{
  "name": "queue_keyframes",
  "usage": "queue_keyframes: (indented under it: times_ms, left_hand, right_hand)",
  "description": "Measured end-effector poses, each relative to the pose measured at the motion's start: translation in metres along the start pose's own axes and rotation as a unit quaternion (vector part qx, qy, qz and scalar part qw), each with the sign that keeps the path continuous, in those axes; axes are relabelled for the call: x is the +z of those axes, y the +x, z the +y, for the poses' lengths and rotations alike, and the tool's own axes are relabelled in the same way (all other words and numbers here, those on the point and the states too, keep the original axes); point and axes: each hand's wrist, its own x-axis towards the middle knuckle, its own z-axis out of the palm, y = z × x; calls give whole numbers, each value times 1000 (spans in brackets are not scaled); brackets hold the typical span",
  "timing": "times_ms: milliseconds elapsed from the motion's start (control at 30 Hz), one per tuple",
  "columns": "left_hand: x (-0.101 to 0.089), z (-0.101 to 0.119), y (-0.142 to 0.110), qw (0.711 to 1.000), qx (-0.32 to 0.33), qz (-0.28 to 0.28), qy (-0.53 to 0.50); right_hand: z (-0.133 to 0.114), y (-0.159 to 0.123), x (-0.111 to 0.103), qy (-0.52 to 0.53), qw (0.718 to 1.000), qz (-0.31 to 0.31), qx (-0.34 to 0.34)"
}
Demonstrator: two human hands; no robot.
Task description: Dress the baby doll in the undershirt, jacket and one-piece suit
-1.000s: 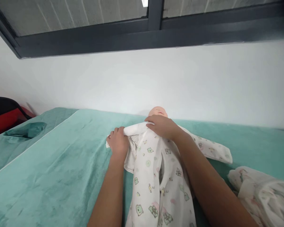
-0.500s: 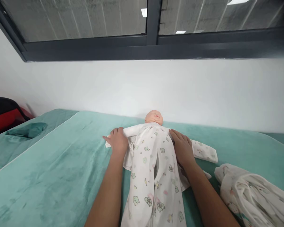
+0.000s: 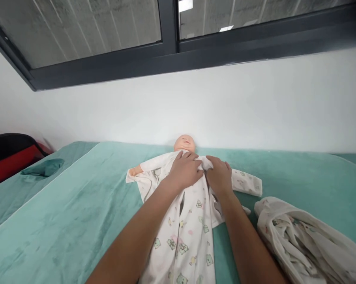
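A baby doll lies on its back, its head [image 3: 184,143] toward the wall. A white baby romper [image 3: 192,221] printed with small green and pink animals covers its body and legs. The doll's hand [image 3: 135,170] shows on the left, resting over a spread part of the cloth. My left hand [image 3: 185,169] lies across the doll's chest, fingers stretched over the romper. Beside it, my right hand [image 3: 221,174] has its fingers curled on the romper's edge at the doll's shoulder; its fingertips are partly hidden. A printed sleeve [image 3: 247,182] extends past my right hand.
A bundled white printed cloth [image 3: 302,240] lies at the right on the green bed cover [image 3: 65,221]. A red and black bag [image 3: 14,157] stands at the far left, near a recess [image 3: 43,167] in the padding. Behind are the white wall [image 3: 130,110] and a dark window frame [image 3: 169,51].
My left hand has moved right from the doll's hand and sleeve onto its chest, uncovering the doll's hand. My right hand stays at the shoulder, fingers more curled. The view has tilted.
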Motion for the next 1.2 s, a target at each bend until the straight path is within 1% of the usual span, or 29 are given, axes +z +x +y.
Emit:
queue_keyframes:
  times_ms: [100,133,200,300,400,500,600,700,767,833,933,1000,1067,1133,1167,1200]
  left_hand:
    - [8,11,36,987,8,-141,70]
    - [13,15,47,983,5,-164,79]
    - [23,23,64,978,-4,-188,90]
    - [34,27,77,974,-6,-206,96]
    - [33,20,75,973,5,-208,102]
    - [20,8,68,974,15,-199,109]
    - [2,-3,61,974,23,-195,115]
    - [-17,-14,57,978,24,-171,119]
    - [-30,-21,55,979,16,-158,124]
    - [-43,-27,52,979,3,-161,127]
    - [-54,-33,50,982,-16,-154,111]
    - [-51,-32,51,986,-23,-132,97]
    - [-40,-29,54,988,-21,-119,92]
    - [-26,-25,56,989,-18,-125,82]
    - [-20,-22,55,988,-20,-132,75]
    - [-16,-21,52,988,-22,-136,65]
  right_hand:
    - [6,4,-2,25,998,46,17]
    - [9,5,-3,31,998,59,22]
    - [15,8,-3,42,995,78,36]
    - [24,10,-3,55,994,80,48]
    - [28,11,-3,77,993,74,55]
    - [28,10,-3,125,986,88,66]
    - [28,11,-4,170,971,145,86]
    - [33,13,-6,220,951,194,101]
    - [41,16,-7,264,933,215,119]
    - [51,19,-6,307,911,235,144]
    - [62,23,-2,379,868,271,172]
    - [64,24,0,435,835,280,187]
    - [63,25,0,497,798,274,200]
    - [61,25,-3,552,762,261,217]
    - [60,25,-4,566,749,259,226]
    - [60,25,-6,566,745,264,233]
